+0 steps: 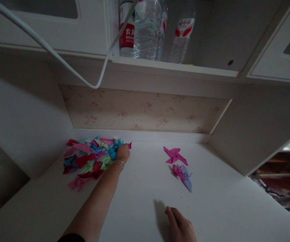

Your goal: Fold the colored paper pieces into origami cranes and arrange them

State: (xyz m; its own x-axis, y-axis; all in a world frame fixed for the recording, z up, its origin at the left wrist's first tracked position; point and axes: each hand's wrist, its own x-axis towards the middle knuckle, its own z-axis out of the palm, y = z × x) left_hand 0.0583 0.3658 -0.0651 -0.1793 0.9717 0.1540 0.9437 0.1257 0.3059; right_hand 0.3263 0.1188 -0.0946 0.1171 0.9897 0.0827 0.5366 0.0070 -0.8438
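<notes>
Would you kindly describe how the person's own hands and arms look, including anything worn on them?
The left hand is ungloved, with a thin, shiny bracelet, seemingly doubled, at its wrist. The left forearm is bare down to a black sleeve edge. The right hand is also ungloved; its sleeve is out of view.

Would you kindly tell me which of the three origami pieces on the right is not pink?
It is the lavender origami piece; the small folded piece to its left and the pinwheel farther back are both bright pink.
</notes>
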